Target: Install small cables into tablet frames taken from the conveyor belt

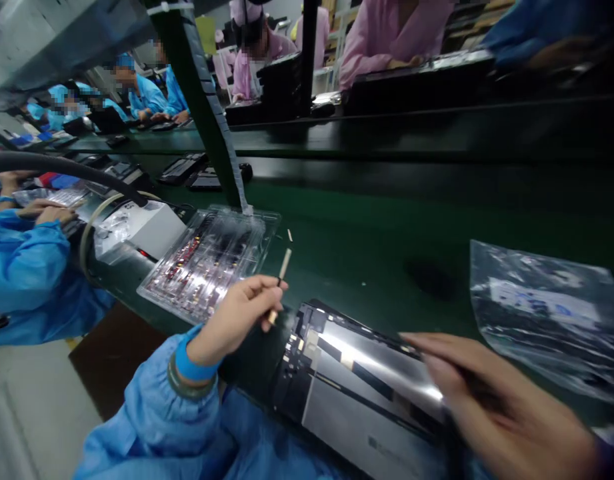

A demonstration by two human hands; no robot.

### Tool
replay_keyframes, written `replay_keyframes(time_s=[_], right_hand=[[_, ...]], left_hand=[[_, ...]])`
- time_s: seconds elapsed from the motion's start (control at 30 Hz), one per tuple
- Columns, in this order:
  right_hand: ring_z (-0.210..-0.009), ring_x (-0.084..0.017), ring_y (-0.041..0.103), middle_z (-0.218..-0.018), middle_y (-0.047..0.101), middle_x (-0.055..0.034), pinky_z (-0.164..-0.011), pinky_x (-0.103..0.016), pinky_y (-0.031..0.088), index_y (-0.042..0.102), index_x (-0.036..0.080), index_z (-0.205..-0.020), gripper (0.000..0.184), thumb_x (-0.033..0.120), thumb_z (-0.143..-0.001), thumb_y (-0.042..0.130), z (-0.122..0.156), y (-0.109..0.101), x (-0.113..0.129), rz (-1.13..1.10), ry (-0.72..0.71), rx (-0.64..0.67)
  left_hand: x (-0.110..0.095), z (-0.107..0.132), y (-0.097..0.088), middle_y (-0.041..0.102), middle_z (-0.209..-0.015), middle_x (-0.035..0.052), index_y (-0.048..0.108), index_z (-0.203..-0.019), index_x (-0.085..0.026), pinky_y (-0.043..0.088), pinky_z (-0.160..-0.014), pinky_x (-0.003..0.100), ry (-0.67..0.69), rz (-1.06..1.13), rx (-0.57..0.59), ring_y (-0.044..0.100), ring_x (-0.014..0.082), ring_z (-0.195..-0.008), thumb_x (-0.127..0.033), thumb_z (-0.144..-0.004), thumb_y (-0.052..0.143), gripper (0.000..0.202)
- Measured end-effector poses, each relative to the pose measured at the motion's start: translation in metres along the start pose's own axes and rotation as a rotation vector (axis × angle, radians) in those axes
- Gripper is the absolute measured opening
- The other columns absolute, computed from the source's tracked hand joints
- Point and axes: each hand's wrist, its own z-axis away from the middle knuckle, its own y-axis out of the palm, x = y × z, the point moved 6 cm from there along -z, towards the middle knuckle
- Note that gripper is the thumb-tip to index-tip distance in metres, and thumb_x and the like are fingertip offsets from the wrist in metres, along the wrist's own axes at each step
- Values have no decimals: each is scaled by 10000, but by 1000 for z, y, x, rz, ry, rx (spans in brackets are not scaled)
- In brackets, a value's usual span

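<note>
My left hand, in a blue sleeve with a blue wristband, is closed in a pinch. Between its thumb and fingers is a narrow pale strip with a dark part near the fingertips, its upper end sticking up. In front of me lies an opened tablet, its metal plates, dark bands and small inner parts exposed. My right hand is closed at the tablet's right end, fingers on its far edge; some of them are hidden. Left of my left hand, a clear plastic tray holds several small parts.
A clear plastic bag with a label lies on the green bench at right. A white box with a hose stands at left beside a co-worker's blue sleeve. A green post rises behind the tray. Other people work across the bench.
</note>
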Motion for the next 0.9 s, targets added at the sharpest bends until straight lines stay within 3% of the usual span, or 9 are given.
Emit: replay_keyframes(time_s=[0.1,0.23,0.33,0.4,0.47,0.57,0.67,0.77,0.9], right_hand=[[-801,-153,685,-912,705,-71,-700,-219,551,612,193,-1036,160,215,-912,512,-8,11,34,44,-180,67],[-865,-181,674,-957,709,-108,-767,-262,525,622,115,-1036,222,55,-877,479,-9,22,46,163,-245,8],[-793,-181,672,-910,713,-109,-702,-270,518,624,98,-1005,244,57,-896,410,-6,26,44,254,-268,17],[-724,-165,658,-819,698,-83,-634,-255,502,622,123,-934,212,105,-914,412,-6,23,39,252,-216,24],[-665,-139,632,-745,663,-46,-592,-231,483,603,159,-861,159,152,-914,453,-7,10,29,224,-91,-54],[-627,-114,608,-715,636,-20,-578,-203,472,584,181,-826,95,175,-890,515,-5,-14,19,241,63,-258],[-612,-112,614,-699,649,-19,-567,-203,468,597,178,-817,106,157,-880,515,-2,-11,25,230,-24,-187],[-639,-124,637,-715,676,-27,-590,-223,480,621,177,-816,129,148,-879,512,0,2,29,111,-63,-57],[-717,-165,683,-789,722,-51,-612,-256,527,670,178,-909,175,295,-871,545,-4,5,5,-171,335,-96]], left_hand=[[-1,20,55,530,-567,-44,606,-924,-140,383,-408,184,-156,248,283,465,67,-418,-371,-760,625,284],[-8,28,90,512,-561,-51,616,-924,-148,407,-458,195,-49,186,362,488,77,-456,-300,-782,600,210],[-17,27,94,589,-655,-2,671,-871,-162,436,-566,212,174,48,273,541,100,-589,-205,-794,551,149],[-19,26,93,626,-704,19,692,-821,-166,439,-607,220,239,-2,233,557,108,-636,-183,-788,557,140],[-13,23,92,616,-650,12,696,-819,-161,434,-567,216,124,70,255,547,103,-588,-221,-779,604,117],[-3,22,97,624,-673,12,699,-867,-157,447,-521,199,-187,370,354,543,91,-559,-327,-757,683,203],[-6,28,108,662,-867,49,715,-818,-151,486,-567,190,-371,630,500,575,86,-646,-355,-710,751,234],[-9,31,117,651,-753,34,728,-820,-136,470,-574,158,-415,716,568,568,68,-627,-344,-695,775,247],[-5,30,119,659,-710,29,723,-801,-128,473,-634,176,-343,594,528,579,70,-623,-341,-712,757,233]])
